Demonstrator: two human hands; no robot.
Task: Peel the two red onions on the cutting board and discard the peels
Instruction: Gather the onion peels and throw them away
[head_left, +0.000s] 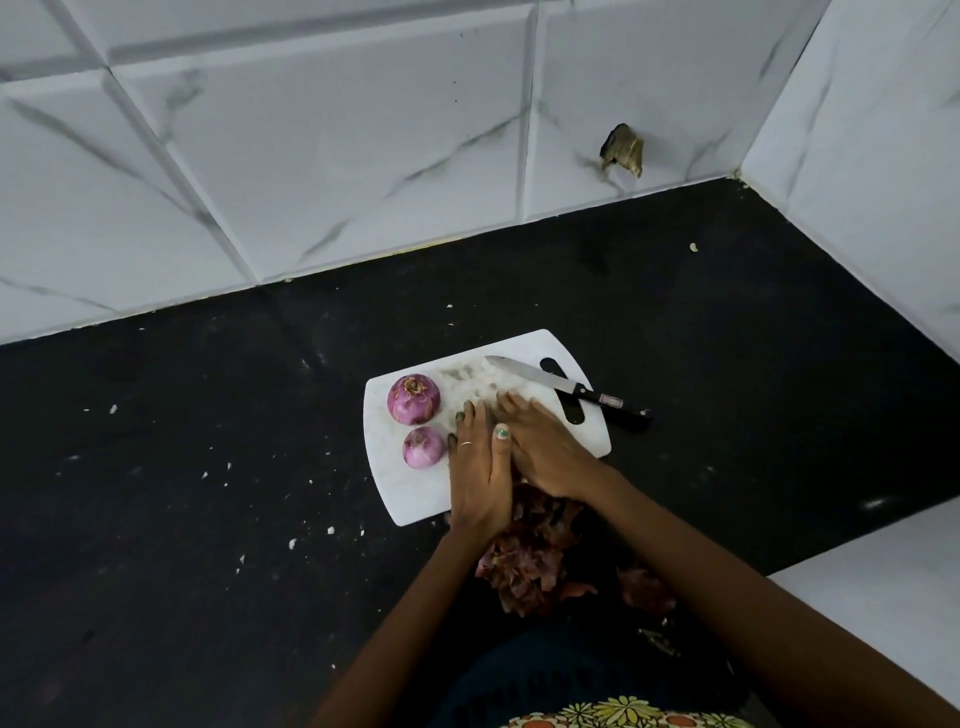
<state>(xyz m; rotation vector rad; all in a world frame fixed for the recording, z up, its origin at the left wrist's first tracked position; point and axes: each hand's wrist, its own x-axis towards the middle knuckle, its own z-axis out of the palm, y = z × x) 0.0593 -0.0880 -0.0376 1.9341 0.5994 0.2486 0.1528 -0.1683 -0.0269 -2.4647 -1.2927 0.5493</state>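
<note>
Two red onions sit on the left part of my white cutting board: the larger onion farther from me, root end up, and the smaller onion just in front of it, both looking peeled. My left hand lies flat on the board with fingers straight, just right of the smaller onion. My right hand lies beside it, fingers straight too, palm down, the two hands touching. A heap of reddish peels lies at the board's near edge, under my wrists. A black-handled knife rests on the board's far right corner, over its handle slot. The black counter carries pale crumbs.
</note>
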